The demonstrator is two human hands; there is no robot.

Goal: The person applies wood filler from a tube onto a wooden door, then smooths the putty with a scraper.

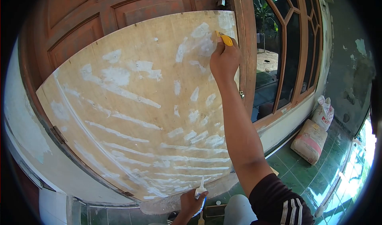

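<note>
A curved-edge wooden panel [131,82] fills the middle of the view, marked with many white smears and long white streaks. My right hand [226,64] is raised to the panel's upper right, its fingers wrapped round a yellow-handled putty knife [227,41]. The knife's tip is at the panel face, beside a broad white patch [205,42]. Low in front of me, my left hand [191,203] is closed round a white bottle [200,191] with a long thin nozzle pointing up. Its blue-marked lower part is partly hidden by my fingers.
Behind the panel is a brown wooden door [87,22]. To the right stands a wood-framed window [288,54]. A paper sack [309,141] and a white bag [323,113] rest on green floor tiles [294,181]. A small white cap-like disc [218,202] lies near my knee.
</note>
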